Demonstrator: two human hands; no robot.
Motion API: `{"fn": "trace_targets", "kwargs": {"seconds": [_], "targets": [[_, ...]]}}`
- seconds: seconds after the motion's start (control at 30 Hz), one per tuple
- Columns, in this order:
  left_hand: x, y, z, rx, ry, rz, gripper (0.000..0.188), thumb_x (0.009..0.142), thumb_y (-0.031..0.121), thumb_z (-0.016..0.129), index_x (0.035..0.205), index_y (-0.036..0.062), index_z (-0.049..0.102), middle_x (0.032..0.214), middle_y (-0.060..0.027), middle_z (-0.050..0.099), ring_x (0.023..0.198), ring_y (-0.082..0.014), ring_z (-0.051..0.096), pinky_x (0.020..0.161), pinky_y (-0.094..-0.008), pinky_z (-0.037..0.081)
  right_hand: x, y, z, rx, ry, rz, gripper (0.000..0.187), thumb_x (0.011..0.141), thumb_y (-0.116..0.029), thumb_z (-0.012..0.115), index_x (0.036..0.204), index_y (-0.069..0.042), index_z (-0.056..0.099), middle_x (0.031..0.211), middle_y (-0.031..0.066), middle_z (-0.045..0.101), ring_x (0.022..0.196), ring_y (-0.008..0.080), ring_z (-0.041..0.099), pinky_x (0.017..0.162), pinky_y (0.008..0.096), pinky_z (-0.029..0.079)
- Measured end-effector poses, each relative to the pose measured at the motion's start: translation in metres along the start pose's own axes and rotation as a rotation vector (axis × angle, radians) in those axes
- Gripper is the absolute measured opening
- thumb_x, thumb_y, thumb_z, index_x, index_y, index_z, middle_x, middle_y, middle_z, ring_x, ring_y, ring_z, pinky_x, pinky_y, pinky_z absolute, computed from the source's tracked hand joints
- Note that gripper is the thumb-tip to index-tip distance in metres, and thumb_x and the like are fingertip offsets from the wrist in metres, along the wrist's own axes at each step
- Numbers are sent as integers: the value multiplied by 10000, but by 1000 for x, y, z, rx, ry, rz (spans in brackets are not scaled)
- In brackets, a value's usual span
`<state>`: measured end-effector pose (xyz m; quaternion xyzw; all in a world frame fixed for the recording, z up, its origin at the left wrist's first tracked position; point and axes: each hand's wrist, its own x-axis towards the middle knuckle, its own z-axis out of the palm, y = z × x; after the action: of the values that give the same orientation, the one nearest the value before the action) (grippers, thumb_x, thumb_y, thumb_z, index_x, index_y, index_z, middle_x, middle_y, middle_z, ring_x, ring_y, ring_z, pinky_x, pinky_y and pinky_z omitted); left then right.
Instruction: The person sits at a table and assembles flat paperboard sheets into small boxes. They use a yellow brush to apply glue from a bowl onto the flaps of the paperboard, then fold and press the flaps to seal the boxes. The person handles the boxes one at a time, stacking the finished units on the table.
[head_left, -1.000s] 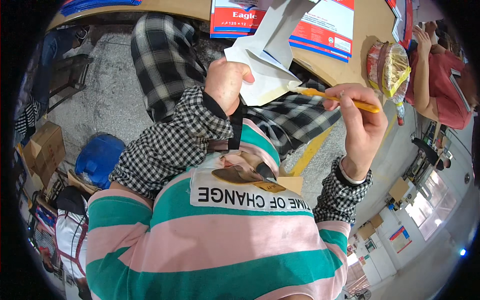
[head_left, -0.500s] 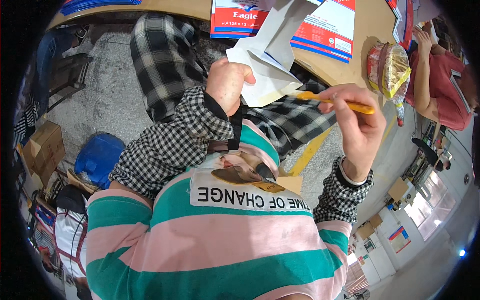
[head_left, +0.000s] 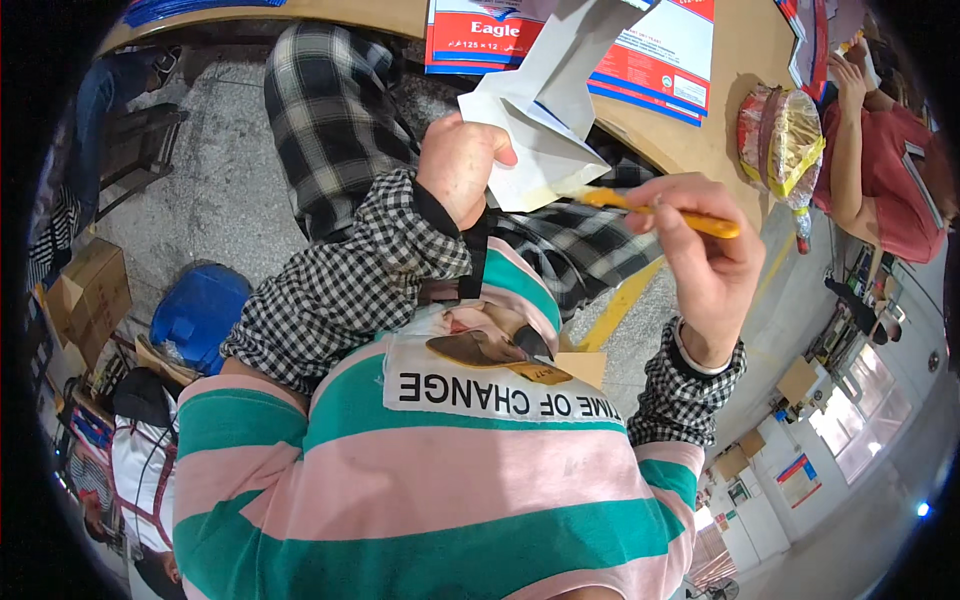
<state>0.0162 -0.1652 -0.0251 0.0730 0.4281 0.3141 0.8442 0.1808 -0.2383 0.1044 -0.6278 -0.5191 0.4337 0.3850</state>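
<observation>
My left hand [head_left: 463, 170] is closed on the near left edge of a folded paperboard carton [head_left: 535, 135], thumb on top, its white inner side facing up. The carton's far part reaches over the table's edge. In my right hand [head_left: 705, 255] is a yellow brush [head_left: 690, 218], pinched between thumb and fingers. The brush's tip is at the carton's near right flap, where a pale yellowish strip runs along the edge. Whether the tip touches the board I cannot tell.
Red, white and blue printed cartons [head_left: 655, 65] lie on the brown table [head_left: 690, 150]. A tape-wrapped container [head_left: 780, 140] stands at the table's right edge. Beyond it sits a person in a red top [head_left: 875, 175]. On the floor to the left are a blue drum [head_left: 200, 318] and a cardboard box [head_left: 90, 295].
My right hand and the brush have shifted slightly left, bringing the brush's tip closer to the carton's flap. My left hand keeps its grip on the carton.
</observation>
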Motion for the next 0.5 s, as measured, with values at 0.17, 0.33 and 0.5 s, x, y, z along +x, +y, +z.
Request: {"fn": "trace_targets", "kwargs": {"seconds": [0.17, 0.33, 0.5], "targets": [[3, -3, -6, 67, -40, 5, 395, 618, -65, 475, 999, -60, 579, 941, -148, 607, 874, -291, 599, 815, -396, 498, 1, -2, 4, 9, -8, -3, 69, 828, 23, 584, 896, 34, 591, 884, 111, 647, 733, 150, 598, 682, 266, 484], [3, -3, -3, 76, -28, 4, 394, 605, -63, 487, 986, -56, 590, 931, -140, 609, 846, -284, 592, 798, -389, 490, 4, -10, 8, -21, -26, 35, 62, 812, 39, 580, 871, 38, 596, 866, 114, 649, 753, 171, 605, 696, 276, 484], [2, 0, 3, 41, 18, 22, 300, 581, -75, 502, 864, -60, 602, 849, -126, 597, 775, -250, 571, 730, -342, 469, 3, -14, 7, 2, 14, -30, 67, 799, 39, 601, 865, 34, 593, 861, 113, 648, 759, 181, 609, 692, 280, 481]]}}
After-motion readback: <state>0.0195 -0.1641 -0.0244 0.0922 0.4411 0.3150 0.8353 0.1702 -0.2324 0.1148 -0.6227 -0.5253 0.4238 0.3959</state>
